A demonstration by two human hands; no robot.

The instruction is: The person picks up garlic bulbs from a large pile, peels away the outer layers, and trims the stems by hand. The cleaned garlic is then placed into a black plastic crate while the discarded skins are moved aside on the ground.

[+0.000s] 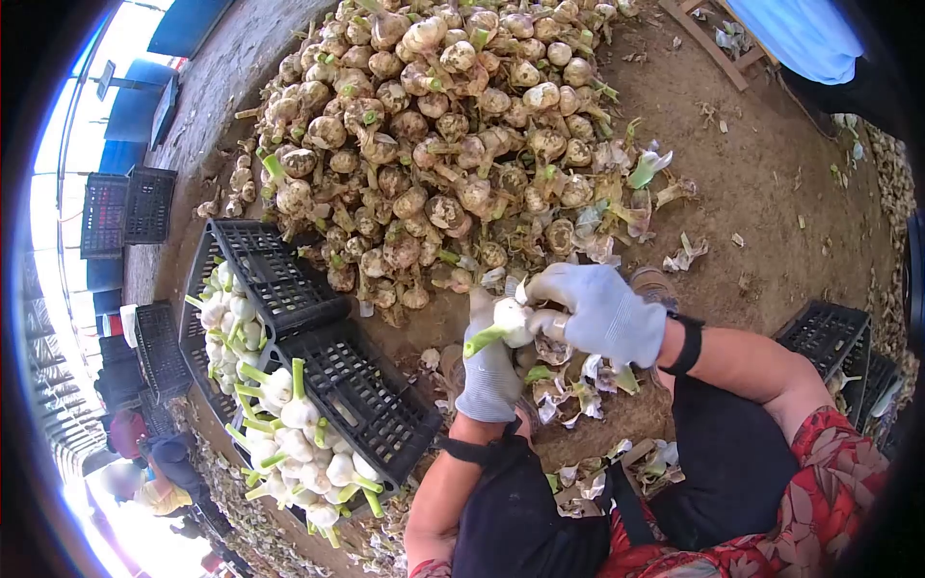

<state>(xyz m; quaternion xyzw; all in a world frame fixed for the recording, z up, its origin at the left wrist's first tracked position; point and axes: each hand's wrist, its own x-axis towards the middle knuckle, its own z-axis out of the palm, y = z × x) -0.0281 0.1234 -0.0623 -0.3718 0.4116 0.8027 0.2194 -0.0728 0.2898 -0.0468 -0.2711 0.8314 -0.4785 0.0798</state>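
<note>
A white garlic bulb (514, 321) with a short green stem sits between my two gloved hands. My left hand (489, 371) is closed around it from the left, the stem pointing to the lower left. At the bulb's right side, my right hand (599, 313) has its fingers bent in against it, near a bit of lifted skin. Beyond my hands rises a large heap of soil-stained garlic bulbs (414, 144). To the left, a black crate (361, 395) holds clean white bulbs (303, 443) with green stems; another crate (275, 275) beside it holds more.
Peeled skins (583, 390) litter the ground between my legs. Black crates (149, 207) stand at the far left, and another crate (824, 337) is at the right. A person (169, 472) is at the lower left; blue clothing (800, 39) shows at the upper right.
</note>
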